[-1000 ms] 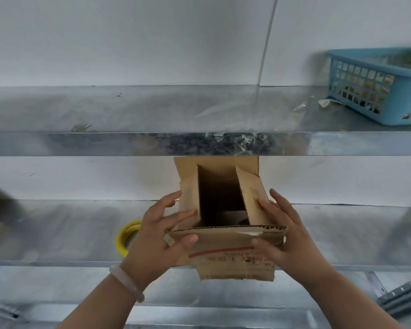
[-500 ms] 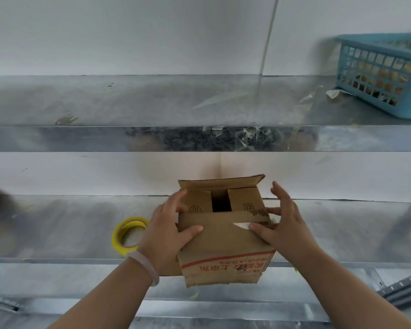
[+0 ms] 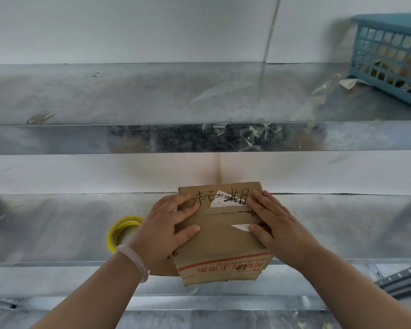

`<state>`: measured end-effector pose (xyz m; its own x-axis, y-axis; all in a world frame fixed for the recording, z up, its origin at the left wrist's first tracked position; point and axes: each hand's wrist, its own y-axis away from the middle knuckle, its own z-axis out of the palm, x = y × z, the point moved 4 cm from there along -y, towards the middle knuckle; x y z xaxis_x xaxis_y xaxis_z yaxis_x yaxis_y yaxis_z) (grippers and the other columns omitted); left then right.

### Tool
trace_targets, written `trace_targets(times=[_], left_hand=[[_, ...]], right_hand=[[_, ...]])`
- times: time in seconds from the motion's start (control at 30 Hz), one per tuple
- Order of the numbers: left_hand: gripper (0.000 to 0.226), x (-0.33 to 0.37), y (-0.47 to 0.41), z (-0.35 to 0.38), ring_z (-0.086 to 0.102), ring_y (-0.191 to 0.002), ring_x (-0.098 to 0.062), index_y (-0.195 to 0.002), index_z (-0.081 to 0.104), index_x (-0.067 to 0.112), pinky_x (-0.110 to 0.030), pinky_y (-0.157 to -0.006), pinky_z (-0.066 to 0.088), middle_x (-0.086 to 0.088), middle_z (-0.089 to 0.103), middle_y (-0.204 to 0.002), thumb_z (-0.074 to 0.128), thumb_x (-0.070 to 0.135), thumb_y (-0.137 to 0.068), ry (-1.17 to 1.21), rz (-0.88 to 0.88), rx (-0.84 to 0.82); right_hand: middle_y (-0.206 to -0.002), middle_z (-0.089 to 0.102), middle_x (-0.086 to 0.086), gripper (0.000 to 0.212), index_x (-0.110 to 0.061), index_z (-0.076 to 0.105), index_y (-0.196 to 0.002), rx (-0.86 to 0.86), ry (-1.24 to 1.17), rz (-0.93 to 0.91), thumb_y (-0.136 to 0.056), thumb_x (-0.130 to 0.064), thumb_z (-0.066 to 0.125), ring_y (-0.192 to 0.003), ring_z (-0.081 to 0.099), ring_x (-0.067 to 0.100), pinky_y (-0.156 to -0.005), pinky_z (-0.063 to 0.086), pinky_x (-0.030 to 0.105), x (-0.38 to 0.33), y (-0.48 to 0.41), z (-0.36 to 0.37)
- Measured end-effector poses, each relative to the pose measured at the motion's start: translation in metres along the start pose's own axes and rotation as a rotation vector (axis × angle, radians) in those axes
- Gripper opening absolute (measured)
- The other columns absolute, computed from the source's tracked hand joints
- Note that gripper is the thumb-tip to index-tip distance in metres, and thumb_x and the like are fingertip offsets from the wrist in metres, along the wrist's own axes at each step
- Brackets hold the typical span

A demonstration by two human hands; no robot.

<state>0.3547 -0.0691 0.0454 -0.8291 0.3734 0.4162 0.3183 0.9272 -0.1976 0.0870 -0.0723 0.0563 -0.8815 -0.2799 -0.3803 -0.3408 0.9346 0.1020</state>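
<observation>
Moved: the flaps of the box stood open a moment ago; now they lie flat and shut, and both hands have come onto the top.
Box: brown card, with black writing and a torn white sticker on top. It sits on the low shelf, and its near end sticks out past the front edge.
Left hand: flat on the left side of the top, fingers straight and spread wide, holding nothing. A pale bracelet is on the wrist.
Right hand: flat on the right side of the top, fingers straight and close together, pressing down.
Tape: a yellow roll on the low shelf, just left of the box and partly behind the left hand.
Low shelf: shiny grey metal, a bit dull and smudged.
Top shelf: the same grey metal, with bits of clear tape stuck on its front edge.
Basket: blue plastic with holes, far right on the top shelf, with a paper scrap beside it.
Wall: plain white, behind both shelves.
</observation>
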Motion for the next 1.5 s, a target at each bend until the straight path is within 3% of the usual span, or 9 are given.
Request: trace_targets(times=[0.2,0.37,0.53,0.67,0.97,1.17,1.3,1.37,1.5], left_hand=[[0.075,-0.001,-0.005,0.001,0.016,-0.129,0.010,-0.125,0.058,0.042,0.000,-0.102,-0.002,0.032,0.032,-0.136,0.029,0.086,-0.071,-0.006,-0.023,0.060],[0.053,-0.017,0.015,-0.010,0.043,-0.112,0.011,-0.123,0.059,0.036,-0.006,-0.093,0.029,0.030,0.048,-0.123,0.047,0.066,-0.081,0.156,-0.183,0.197],[0.049,-0.102,0.083,0.013,0.064,-0.098,-0.026,-0.096,0.071,0.024,-0.042,-0.086,0.052,0.004,0.069,-0.097,0.058,0.059,-0.064,-0.251,-0.364,0.072],[0.042,-0.136,0.102,0.024,0.068,-0.090,-0.026,-0.082,0.069,0.032,-0.054,-0.083,0.052,0.008,0.070,-0.083,0.092,0.026,-0.048,-0.368,-0.335,-0.104],[0.032,-0.001,0.038,-0.079,0.059,-0.084,-0.003,-0.095,0.060,0.035,-0.009,-0.066,0.041,0.017,0.063,-0.088,0.040,0.057,-0.083,0.368,-0.211,0.285],[0.013,0.057,-0.030,-0.066,0.059,-0.068,-0.003,-0.087,0.062,0.038,-0.022,-0.065,0.044,0.012,0.062,-0.071,0.052,0.038,-0.095,0.367,-0.214,-0.075],[0.023,0.065,-0.046,-0.053,0.057,-0.074,0.001,-0.103,0.068,0.027,-0.021,-0.065,0.041,0.018,0.061,-0.077,0.053,0.041,-0.093,0.264,-0.229,-0.122],[0.025,0.069,-0.050,-0.050,0.058,-0.076,-0.001,-0.104,0.068,0.026,-0.022,-0.066,0.041,0.017,0.062,-0.081,0.053,0.043,-0.093,0.239,-0.235,-0.149],[0.025,0.076,-0.056,-0.049,0.061,-0.076,-0.006,-0.098,0.069,0.026,-0.026,-0.067,0.048,0.011,0.066,-0.080,0.052,0.044,-0.094,0.208,-0.237,-0.171]], right_hand=[[-0.162,0.001,-0.016,0.085,-0.033,0.008,-0.156,0.041,0.238,-0.052,-0.079,-0.065,-0.008,-0.148,-0.008,0.003,-0.120,-0.012,0.028,-0.027,-0.009,0.010],[-0.162,0.003,-0.017,0.085,-0.035,0.009,-0.155,0.042,0.257,-0.047,-0.079,-0.067,-0.009,-0.148,-0.006,0.001,-0.119,-0.013,0.027,-0.026,-0.012,0.013],[-0.158,-0.004,-0.021,0.091,-0.036,0.006,-0.155,0.035,0.284,-0.041,-0.075,-0.073,-0.015,-0.144,-0.013,-0.003,-0.119,-0.014,0.027,-0.028,-0.011,0.013],[-0.158,-0.003,-0.021,0.095,-0.035,0.008,-0.155,0.043,0.269,-0.037,-0.073,-0.076,-0.018,-0.141,-0.012,-0.005,-0.119,-0.012,0.027,-0.028,-0.012,0.013],[-0.159,-0.002,-0.020,0.112,-0.035,0.006,-0.155,0.052,0.308,-0.053,-0.061,-0.074,-0.039,-0.147,-0.009,0.000,-0.119,-0.014,0.029,-0.030,-0.011,0.012],[-0.152,0.041,-0.007,0.070,-0.026,0.046,-0.145,0.082,0.233,-0.044,-0.091,-0.061,0.019,-0.144,0.031,0.012,-0.117,0.003,0.031,-0.026,-0.012,0.018],[-0.158,0.018,-0.019,0.077,-0.035,0.028,-0.152,0.075,0.120,-0.081,-0.086,-0.068,0.008,-0.149,0.008,0.004,-0.120,-0.007,0.029,-0.023,-0.015,0.015],[-0.151,0.035,-0.020,0.059,-0.037,0.040,-0.145,0.089,-0.125,-0.017,-0.097,-0.061,0.017,-0.143,0.020,0.000,-0.120,-0.005,0.029,-0.025,-0.017,0.000],[-0.097,0.071,-0.011,0.045,-0.034,0.069,-0.101,0.119,-0.584,0.127,-0.095,-0.063,0.035,-0.097,0.061,0.005,-0.104,0.042,0.036,-0.036,-0.020,-0.020]])
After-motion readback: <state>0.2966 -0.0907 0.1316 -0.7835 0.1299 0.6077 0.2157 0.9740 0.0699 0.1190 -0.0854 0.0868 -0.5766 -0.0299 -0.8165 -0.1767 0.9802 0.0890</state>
